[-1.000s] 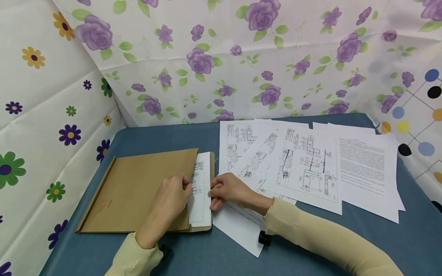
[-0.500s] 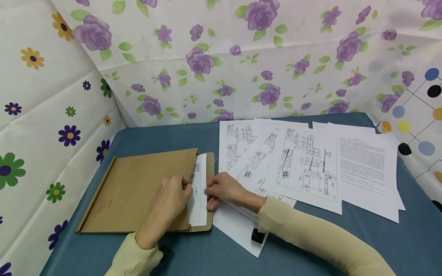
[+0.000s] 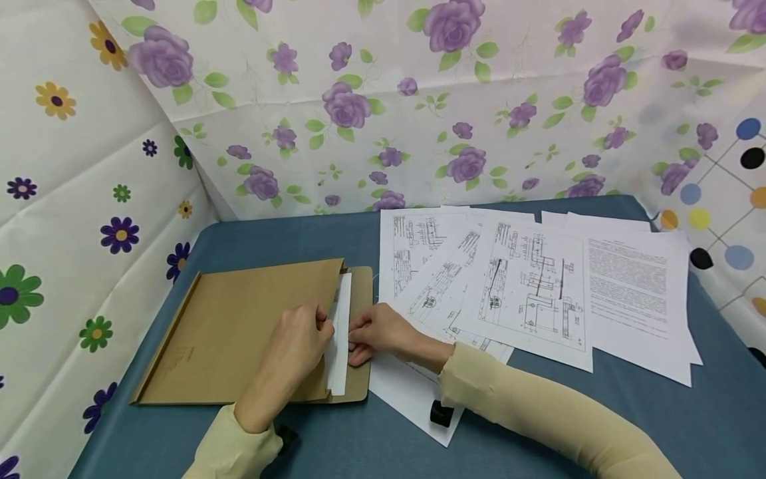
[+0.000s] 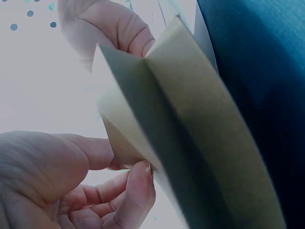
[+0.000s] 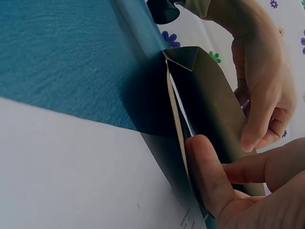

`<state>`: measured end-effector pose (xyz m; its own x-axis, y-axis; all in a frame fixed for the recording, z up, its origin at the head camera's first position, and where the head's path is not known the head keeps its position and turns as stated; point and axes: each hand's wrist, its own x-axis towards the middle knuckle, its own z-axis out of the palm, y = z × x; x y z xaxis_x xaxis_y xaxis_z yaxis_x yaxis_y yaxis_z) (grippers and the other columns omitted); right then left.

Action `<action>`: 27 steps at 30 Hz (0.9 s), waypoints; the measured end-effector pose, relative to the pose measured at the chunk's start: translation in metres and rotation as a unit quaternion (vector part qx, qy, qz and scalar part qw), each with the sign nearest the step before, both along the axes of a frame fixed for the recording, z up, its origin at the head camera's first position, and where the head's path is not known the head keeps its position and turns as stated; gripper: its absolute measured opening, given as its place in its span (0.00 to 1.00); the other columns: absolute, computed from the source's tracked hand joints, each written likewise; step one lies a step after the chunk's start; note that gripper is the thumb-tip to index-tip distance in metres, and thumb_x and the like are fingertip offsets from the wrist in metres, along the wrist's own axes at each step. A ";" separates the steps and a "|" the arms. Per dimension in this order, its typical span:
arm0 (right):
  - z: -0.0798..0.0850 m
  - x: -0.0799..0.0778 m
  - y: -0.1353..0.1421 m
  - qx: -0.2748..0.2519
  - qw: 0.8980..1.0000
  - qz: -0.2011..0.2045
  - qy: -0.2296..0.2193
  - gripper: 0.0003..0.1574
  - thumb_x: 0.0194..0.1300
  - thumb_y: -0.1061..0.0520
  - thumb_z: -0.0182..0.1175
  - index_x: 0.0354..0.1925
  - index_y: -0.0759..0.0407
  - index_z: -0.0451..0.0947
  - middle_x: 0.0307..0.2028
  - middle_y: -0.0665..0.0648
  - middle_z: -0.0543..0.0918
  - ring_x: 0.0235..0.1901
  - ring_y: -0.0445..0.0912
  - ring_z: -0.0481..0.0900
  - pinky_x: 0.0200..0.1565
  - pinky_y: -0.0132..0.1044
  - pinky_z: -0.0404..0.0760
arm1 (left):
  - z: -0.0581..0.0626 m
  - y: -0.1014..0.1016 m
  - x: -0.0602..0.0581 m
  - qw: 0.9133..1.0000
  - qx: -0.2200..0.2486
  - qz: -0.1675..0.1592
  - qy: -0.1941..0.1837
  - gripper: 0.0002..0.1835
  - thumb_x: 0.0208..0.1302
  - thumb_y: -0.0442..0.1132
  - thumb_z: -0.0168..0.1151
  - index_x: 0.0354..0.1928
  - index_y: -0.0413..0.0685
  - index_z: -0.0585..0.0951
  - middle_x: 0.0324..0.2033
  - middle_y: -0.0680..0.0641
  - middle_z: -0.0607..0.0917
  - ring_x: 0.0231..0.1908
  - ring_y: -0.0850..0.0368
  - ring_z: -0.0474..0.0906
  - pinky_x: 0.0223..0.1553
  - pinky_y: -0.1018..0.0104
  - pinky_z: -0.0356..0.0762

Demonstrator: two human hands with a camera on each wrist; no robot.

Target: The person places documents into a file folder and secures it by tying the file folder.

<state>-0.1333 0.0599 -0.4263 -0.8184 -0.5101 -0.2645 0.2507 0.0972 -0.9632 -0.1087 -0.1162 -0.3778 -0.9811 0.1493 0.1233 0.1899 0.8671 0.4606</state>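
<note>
A brown cardboard folder lies on the left half of the table, its top cover lifted at the right edge. My left hand pinches that edge between thumb and fingers; the raised, creased flap shows in the left wrist view. A narrow strip of white paper sheets sticks out from under the cover. At their outer edge, my right hand holds the sheets with thumb and fingers, above the folder's lower cover. In the right wrist view, the right hand reaches into the folder's opening.
Printed drawings and text pages lie overlapping across the table's right half. One loose sheet lies beneath my right forearm. Blue cloth covers the table, and a flowered curtain hangs behind it.
My right hand has moved left with the sheets, which have slid further under the cover. More of the lower cover shows. The left hand has stayed in place.
</note>
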 end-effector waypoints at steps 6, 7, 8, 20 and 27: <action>0.002 0.003 -0.005 -0.002 1.000 -0.004 -0.020 0.11 0.74 0.72 0.54 0.47 0.79 0.80 0.34 0.68 0.86 0.30 0.55 0.90 0.35 0.41 0.87 | 0.000 0.000 0.001 1.000 0.000 0.000 0.000 0.06 0.62 0.28 0.64 0.31 0.41 0.77 0.23 0.46 0.78 0.21 0.55 0.72 0.21 0.64 0.70; 0.003 0.003 -0.005 -0.003 1.000 -0.007 -0.025 0.11 0.74 0.71 0.54 0.48 0.79 0.80 0.34 0.68 0.86 0.31 0.55 0.90 0.35 0.41 0.87 | 0.000 0.000 0.001 1.000 -0.001 -0.001 -0.001 0.06 0.62 0.28 0.64 0.31 0.41 0.77 0.23 0.46 0.78 0.21 0.55 0.72 0.21 0.64 0.70; 0.003 0.003 -0.006 -0.004 1.000 -0.009 -0.029 0.12 0.74 0.71 0.54 0.49 0.79 0.80 0.35 0.68 0.86 0.31 0.56 0.90 0.35 0.41 0.87 | 0.000 0.000 0.001 1.000 -0.002 -0.001 0.000 0.06 0.62 0.28 0.64 0.31 0.41 0.77 0.24 0.46 0.78 0.21 0.55 0.72 0.21 0.64 0.70; 0.004 0.006 -0.012 -0.018 0.999 0.000 -0.043 0.14 0.74 0.71 0.52 0.52 0.79 0.80 0.36 0.71 0.87 0.35 0.57 0.90 0.40 0.42 0.87 | -0.002 -0.001 0.001 1.000 -0.004 -0.007 0.008 0.04 0.61 0.28 0.65 0.32 0.41 0.78 0.24 0.45 0.80 0.21 0.56 0.73 0.21 0.64 0.71; 0.007 0.010 -0.009 -0.005 1.000 -0.010 -0.018 0.15 0.74 0.71 0.53 0.53 0.78 0.80 0.37 0.67 0.87 0.37 0.56 0.90 0.40 0.42 0.87 | -0.002 -0.001 0.001 1.000 -0.004 -0.008 0.005 0.05 0.62 0.28 0.64 0.31 0.41 0.77 0.24 0.46 0.79 0.21 0.56 0.72 0.21 0.64 0.70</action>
